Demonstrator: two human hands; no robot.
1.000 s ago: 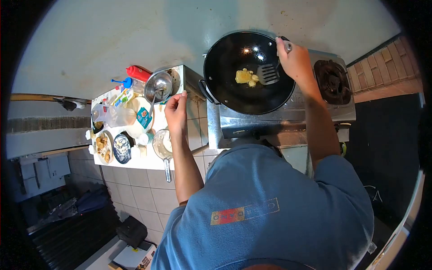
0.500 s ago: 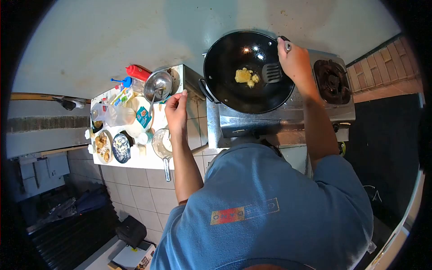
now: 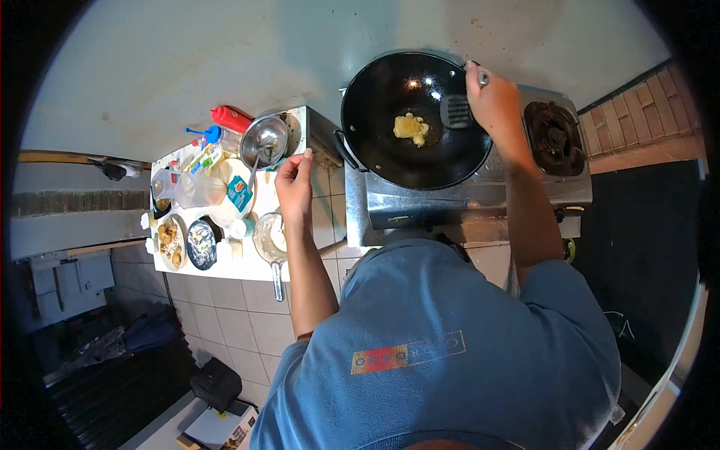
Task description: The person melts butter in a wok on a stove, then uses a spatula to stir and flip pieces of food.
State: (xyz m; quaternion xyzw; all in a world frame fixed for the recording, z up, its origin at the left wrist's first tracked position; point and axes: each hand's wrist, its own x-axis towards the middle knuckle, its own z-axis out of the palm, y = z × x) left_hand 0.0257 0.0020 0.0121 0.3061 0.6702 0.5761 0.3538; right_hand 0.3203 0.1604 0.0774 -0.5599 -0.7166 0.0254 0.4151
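Note:
My right hand (image 3: 493,105) is wrapped round the handle of a black slotted spatula (image 3: 455,112), at the right rim of a black wok (image 3: 382,161). The spatula's head is inside the wok, apart from a clump of yellow food (image 3: 410,129) on the wok's bottom. My left hand (image 3: 294,184) hangs in the air to the left of the wok, its fingers curled together; whatever they may hold is hidden. Nearest to it are a metal bowl (image 3: 264,135) with a long-handled utensil (image 3: 253,176) in it and a metal saucepan (image 3: 268,238).
The wok sits on a steel gas stove (image 3: 442,210) with a second burner (image 3: 553,139) at right. A white table (image 3: 217,268) at left bears a red bottle (image 3: 230,118), a plastic jug (image 3: 201,190), a plate of food (image 3: 172,241) and a dark bowl (image 3: 202,244).
The spatula's head has moved up and slightly right, away from the food. The loose yellow pieces now lie closer against the larger lump. My left hand has hardly moved.

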